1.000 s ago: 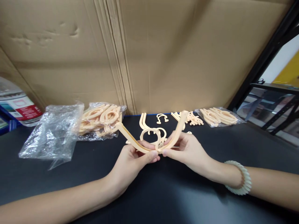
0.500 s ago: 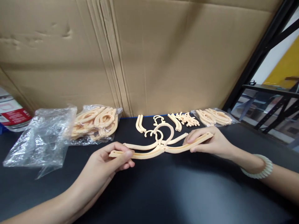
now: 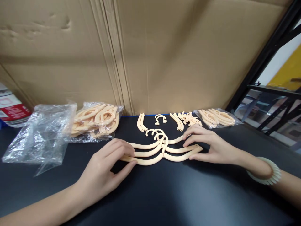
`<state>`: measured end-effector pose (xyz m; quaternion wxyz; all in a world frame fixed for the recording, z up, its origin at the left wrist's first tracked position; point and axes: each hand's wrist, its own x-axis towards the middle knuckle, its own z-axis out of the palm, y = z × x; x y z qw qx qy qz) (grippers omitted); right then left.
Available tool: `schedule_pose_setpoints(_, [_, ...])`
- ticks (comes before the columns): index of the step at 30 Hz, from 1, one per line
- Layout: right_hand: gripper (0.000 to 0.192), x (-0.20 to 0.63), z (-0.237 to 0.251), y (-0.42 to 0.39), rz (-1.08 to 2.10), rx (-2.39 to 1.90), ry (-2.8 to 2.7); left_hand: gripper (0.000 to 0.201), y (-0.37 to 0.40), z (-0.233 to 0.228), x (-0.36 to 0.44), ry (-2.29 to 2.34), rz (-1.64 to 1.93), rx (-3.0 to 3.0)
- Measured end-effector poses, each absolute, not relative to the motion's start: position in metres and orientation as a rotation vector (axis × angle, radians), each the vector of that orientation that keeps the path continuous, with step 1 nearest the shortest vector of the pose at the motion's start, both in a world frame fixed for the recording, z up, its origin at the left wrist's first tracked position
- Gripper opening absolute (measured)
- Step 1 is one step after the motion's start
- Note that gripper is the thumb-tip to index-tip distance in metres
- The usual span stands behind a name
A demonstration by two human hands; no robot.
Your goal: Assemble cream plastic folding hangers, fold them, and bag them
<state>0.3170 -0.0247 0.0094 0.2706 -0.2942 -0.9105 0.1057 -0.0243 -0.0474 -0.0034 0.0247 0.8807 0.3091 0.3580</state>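
Note:
Three cream plastic clothes hangers (image 3: 150, 161) lie one behind another on the dark table, their hooks overlapping at the middle. My left hand (image 3: 107, 163) is closed around the left ends, with the thumb on the front hanger and the fingers over the ones behind. At the right ends, my right hand (image 3: 207, 142) has its thumb on the front hanger and its fingertips at the rear one. The left tips are partly hidden under my fingers.
Behind the hangers are loose hanger arms (image 3: 141, 122), hooks (image 3: 160, 119), more arms (image 3: 176, 121) and a pile of small hooked pieces (image 3: 190, 118). Plastic bags of parts sit left (image 3: 94, 121) and right (image 3: 216, 117). A crumpled clear bag (image 3: 39, 135) lies left; cardboard (image 3: 183, 62) stands behind.
The front hanger came down from a raised, tilted position to lie before the other two. Both hands lowered with it, and their fingers now reach over the hangers behind.

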Motion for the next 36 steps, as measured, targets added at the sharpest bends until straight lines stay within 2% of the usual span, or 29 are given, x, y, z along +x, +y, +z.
schedule_pose_setpoints(5, [0.006, 0.31, 0.01, -0.032, 0.3, -0.78, -2.508, 0.013, -0.059, -0.002, -0.017, 0.793, 0.94, 2.919])
schedule_pose_setpoints(10, [0.012, 0.307, 0.001, -0.032, 0.15, -0.821, -2.45, 0.017, -0.057, 0.0, -0.019, 0.836, 0.796, 3.044])
schedule_pose_setpoints(15, [0.01, 0.304, -0.006, -0.03, 0.033, -0.847, -2.382, 0.019, -0.054, -0.004, -0.023, 0.912, 0.788, 3.024])
schedule_pose_setpoints(20, [0.007, 0.302, -0.009, -0.03, 0.07, -0.865, -2.366, 0.021, -0.055, -0.006, -0.023, 0.991, 0.77, 3.008])
schedule_pose_setpoints(32, [0.016, 0.304, -0.014, -0.028, -0.013, -0.949, -2.338, 0.024, -0.056, -0.008, -0.024, 1.146, 0.729, 2.965])
schedule_pose_setpoints(36, [0.011, 0.302, -0.012, -0.031, 0.031, -0.923, -2.298, 0.023, -0.056, -0.007, -0.023, 1.098, 0.756, 2.975])
